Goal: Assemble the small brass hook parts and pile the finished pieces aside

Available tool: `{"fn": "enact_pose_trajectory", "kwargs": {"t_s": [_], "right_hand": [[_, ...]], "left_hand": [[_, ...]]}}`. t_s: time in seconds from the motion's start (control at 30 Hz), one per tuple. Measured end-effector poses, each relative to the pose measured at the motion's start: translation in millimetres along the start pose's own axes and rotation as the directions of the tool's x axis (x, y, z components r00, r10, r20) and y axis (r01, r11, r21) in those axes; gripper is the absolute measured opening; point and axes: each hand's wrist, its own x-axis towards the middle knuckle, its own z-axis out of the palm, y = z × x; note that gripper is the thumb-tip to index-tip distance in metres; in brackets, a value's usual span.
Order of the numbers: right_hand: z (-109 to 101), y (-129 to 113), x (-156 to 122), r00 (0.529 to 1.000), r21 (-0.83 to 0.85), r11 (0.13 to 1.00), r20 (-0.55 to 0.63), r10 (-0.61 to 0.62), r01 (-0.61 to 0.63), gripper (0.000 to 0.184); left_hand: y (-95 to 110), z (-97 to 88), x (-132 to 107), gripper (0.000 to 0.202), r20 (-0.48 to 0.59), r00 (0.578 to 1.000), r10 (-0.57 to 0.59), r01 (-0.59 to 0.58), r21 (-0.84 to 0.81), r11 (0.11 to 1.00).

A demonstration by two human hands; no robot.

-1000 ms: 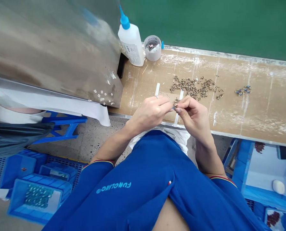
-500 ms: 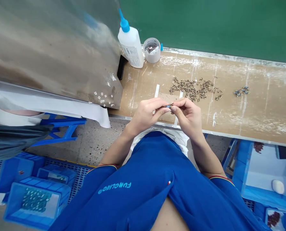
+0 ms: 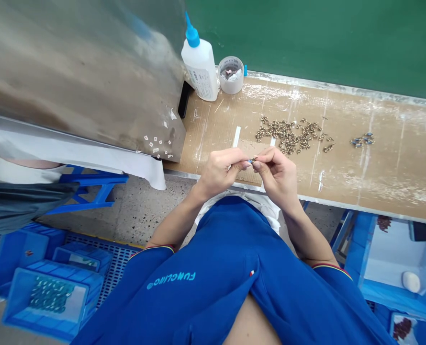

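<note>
Both hands, left (image 3: 222, 167) and right (image 3: 278, 173), meet over the near edge of the bench (image 3: 396, 177), forearms angled inward, thumbs and fingers pinching one small blue-tinted piece (image 3: 251, 161) between them. Beyond: one brass-coloured pile (image 3: 288, 142), too dense to count; one blue-tinted cluster (image 3: 368, 140); one bottle (image 3: 201, 69); one tape roll (image 3: 231, 86).

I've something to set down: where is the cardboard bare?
The cardboard is bare right of the blue pieces, and between them and the near edge. Crowded: the brass pile, and by the bottle and tub.
</note>
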Motion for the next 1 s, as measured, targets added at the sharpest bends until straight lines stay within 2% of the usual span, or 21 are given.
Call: {"fn": "enact_pose_trajectory", "kwargs": {"t_s": [0.3,0.4,0.5,0.6,0.67,0.7,0.73,0.77,0.8,0.83,0.87,0.9,0.93,0.97,1.0], "right_hand": [[-5.2,0.9,-6.9,0.999,-0.118,0.992,0.007,-0.033,0.034,0.029],[-3.5,3.0,-8.5,1.0,-0.115,0.993,-0.006,-0.026,0.025,0.028],[0.2,11.0,-11.7,0.999,-0.082,0.996,-0.028,0.042,-0.044,0.027],[-12.2,31.7,-15.8,0.984,-0.086,0.985,-0.116,0.136,-0.147,0.025],[-39.8,53.6,-17.5,0.944,-0.141,0.968,-0.287,0.163,-0.21,0.026],[-59.8,66.1,-17.9,0.902,-0.168,0.956,-0.401,0.158,-0.242,0.026],[-82.8,78.8,-18.1,0.847,-0.187,0.942,-0.511,0.149,-0.279,0.027],[-107.5,91.2,-17.9,0.776,-0.196,0.927,-0.616,0.138,-0.321,0.026],[-132.7,102.8,-17.2,0.693,-0.194,0.909,-0.709,0.13,-0.369,0.024],[-156.6,113.4,-15.9,0.609,-0.176,0.893,-0.783,0.127,-0.413,0.021],[-178.0,122.6,-13.9,0.527,-0.143,0.885,-0.84,0.128,-0.444,0.017],[-196.0,130.6,-11.0,0.463,-0.106,0.88,-0.875,0.139,-0.464,0.015],[-210.0,137.3,-7.7,0.424,-0.072,0.877,-0.892,0.156,-0.474,0.013],[-219.8,142.7,-4.1,0.401,-0.054,0.878,-0.902,0.161,-0.475,0.013],[-225.8,147.0,-0.9,0.384,-0.042,0.881,-0.909,0.162,-0.472,0.012]], "left_hand": [[-9.5,7.5,-1.9,0.027,0.016,0.997,0.079,-0.078,-0.037,0.996],[-12.7,14.5,-1.2,0.03,0.039,0.998,0.043,-0.042,-0.031,0.999],[-13.4,14.5,-1.0,0.035,0.084,0.995,-0.045,0.048,-0.04,0.998],[-8.8,-8.7,-13.3,0.036,0.191,0.964,-0.187,0.209,-0.103,0.973],[-5.7,-38.3,-33.5,0.044,0.26,0.925,-0.277,0.324,-0.161,0.932],[-5.7,-55.5,-46.2,0.043,0.254,0.913,-0.32,0.368,-0.173,0.913],[-7.2,-72.8,-59.6,0.037,0.18,0.913,-0.367,0.397,-0.174,0.901],[-10.4,-89.1,-72.3,0.03,0.04,0.911,-0.41,0.41,-0.176,0.895],[-15.0,-103.6,-83.1,0.028,-0.18,0.881,-0.437,0.406,-0.187,0.895],[-20.8,-115.7,-91.2,0.03,-0.415,0.794,-0.444,0.392,-0.209,0.896],[-27.3,-125.3,-95.6,0.032,-0.61,0.659,-0.44,0.382,-0.232,0.894],[-34.0,-132.6,-96.2,0.036,-0.735,0.518,-0.437,0.394,-0.249,0.885],[-40.6,-137.8,-92.9,0.041,-0.82,0.394,-0.414,0.406,-0.249,0.879],[-46.6,-141.4,-86.0,0.045,-0.848,0.334,-0.412,0.442,-0.245,0.863],[-51.7,-143.6,-76.3,0.047,-0.836,0.337,-0.433,0.488,-0.239,0.84]]}}
